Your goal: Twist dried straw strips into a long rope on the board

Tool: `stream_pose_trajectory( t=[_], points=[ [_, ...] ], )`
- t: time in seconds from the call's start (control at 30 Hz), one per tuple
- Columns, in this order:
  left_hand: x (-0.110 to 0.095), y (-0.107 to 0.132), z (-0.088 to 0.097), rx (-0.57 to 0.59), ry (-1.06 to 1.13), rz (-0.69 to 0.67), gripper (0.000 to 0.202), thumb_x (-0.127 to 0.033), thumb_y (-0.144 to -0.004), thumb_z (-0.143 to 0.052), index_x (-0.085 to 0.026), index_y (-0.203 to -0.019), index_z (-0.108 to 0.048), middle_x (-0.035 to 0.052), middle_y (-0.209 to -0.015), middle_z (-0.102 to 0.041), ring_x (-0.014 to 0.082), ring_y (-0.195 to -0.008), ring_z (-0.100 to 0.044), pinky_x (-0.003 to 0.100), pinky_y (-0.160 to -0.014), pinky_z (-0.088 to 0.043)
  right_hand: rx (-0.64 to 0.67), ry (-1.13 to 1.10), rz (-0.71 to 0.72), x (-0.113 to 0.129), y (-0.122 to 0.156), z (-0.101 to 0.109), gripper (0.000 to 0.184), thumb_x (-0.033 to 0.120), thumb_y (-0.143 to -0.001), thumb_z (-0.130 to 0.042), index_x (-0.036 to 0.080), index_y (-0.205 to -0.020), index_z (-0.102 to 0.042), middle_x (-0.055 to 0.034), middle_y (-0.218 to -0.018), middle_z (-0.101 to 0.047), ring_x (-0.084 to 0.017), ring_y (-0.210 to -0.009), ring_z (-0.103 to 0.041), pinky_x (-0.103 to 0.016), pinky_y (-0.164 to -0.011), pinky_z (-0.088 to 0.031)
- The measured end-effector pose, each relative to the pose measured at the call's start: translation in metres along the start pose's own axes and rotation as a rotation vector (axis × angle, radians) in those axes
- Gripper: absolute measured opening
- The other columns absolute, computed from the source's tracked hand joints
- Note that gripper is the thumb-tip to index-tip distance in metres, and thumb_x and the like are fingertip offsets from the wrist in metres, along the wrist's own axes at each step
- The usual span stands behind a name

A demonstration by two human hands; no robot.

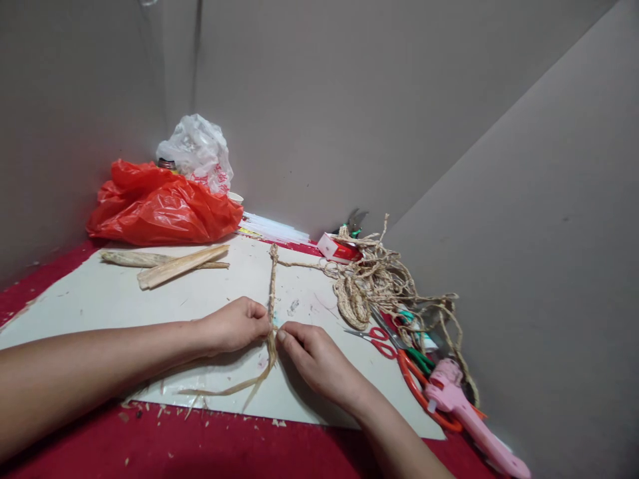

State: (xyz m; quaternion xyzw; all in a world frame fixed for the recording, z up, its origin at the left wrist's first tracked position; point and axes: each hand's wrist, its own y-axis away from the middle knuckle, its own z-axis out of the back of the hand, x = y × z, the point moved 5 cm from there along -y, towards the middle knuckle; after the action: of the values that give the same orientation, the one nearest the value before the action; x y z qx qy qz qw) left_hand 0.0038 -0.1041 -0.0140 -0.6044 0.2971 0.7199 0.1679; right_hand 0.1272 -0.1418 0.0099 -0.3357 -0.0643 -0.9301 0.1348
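A thin braid of dried plant fibre (272,286) lies upright in view on a white board (64,326), its loose strands (229,388) trailing down and to the left. My left hand (238,326) pinches the braid's lower part from the left. Close on the right, my right hand (314,359) has thumb and forefinger closed at the strands beside the same spot. The fingertips nearly meet there, and the exact crossing of strands between them is too small to make out. A thin cord (304,265) runs right from the braid's upper part.
Dried husk strips (182,266) lie at the back left, before a red plastic bag (164,209) and a white bag (200,150). At right are a heap of braided cord (382,279), red-handled scissors (382,342), orange-handled scissors (412,376) and a pink glue gun (464,406). Grey walls stand behind.
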Motion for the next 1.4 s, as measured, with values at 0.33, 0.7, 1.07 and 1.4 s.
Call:
stream_pose_trajectory(
  t=[0.33, 0.7, 1.07, 1.4],
  points=[
    [-0.001, 0.0, -0.001, 0.092, -0.111, -0.108, 0.02, -0.028, -0.076, -0.047, -0.014, -0.064, -0.055, -0.0012, -0.059, -0.054, 0.0078, -0.052, -0.039, 0.021, -0.053, -0.029, 0.091, -0.913, -0.381, 0.0, 0.003, -0.027, 0.024, 0.036, -0.083, -0.043, 0.017, -0.071, -0.052, 0.0088, -0.039, -0.032, -0.006, -0.033, -0.017, -0.021, -0.035, -0.014],
    [-0.016, 0.005, -0.005, 0.098, 0.104, -0.038, 0.022, -0.027, -0.073, -0.051, -0.014, -0.055, -0.049, -0.006, -0.046, -0.038, 0.0046, -0.042, -0.026, 0.022, -0.045, -0.018, -0.239, 0.278, -0.103, 0.02, 0.013, -0.017, 0.028, 0.023, -0.088, -0.037, 0.016, -0.078, -0.062, -0.008, -0.064, -0.066, -0.016, -0.053, -0.055, -0.026, -0.053, -0.029],
    [-0.008, 0.004, 0.0, 0.03, 0.132, -0.009, 0.022, -0.034, -0.072, -0.057, -0.012, -0.068, -0.058, -0.005, -0.048, -0.042, 0.0055, -0.043, -0.028, 0.023, -0.046, -0.017, 0.108, 0.094, 0.138, 0.046, 0.034, -0.012, 0.033, 0.037, -0.087, -0.049, 0.017, -0.062, -0.055, 0.0021, -0.053, -0.052, -0.009, -0.049, -0.044, -0.021, -0.049, -0.029],
    [-0.015, 0.003, -0.005, 0.246, 0.142, -0.112, 0.03, -0.04, -0.082, -0.051, -0.013, -0.069, -0.052, -0.0003, -0.055, -0.051, 0.0065, -0.048, -0.037, 0.023, -0.051, -0.027, 0.085, -0.888, -0.213, -0.002, -0.002, -0.016, 0.033, 0.048, -0.083, -0.053, 0.015, -0.083, -0.057, 0.0008, -0.063, -0.055, -0.007, -0.047, -0.044, -0.02, -0.048, -0.036]
  ],
)
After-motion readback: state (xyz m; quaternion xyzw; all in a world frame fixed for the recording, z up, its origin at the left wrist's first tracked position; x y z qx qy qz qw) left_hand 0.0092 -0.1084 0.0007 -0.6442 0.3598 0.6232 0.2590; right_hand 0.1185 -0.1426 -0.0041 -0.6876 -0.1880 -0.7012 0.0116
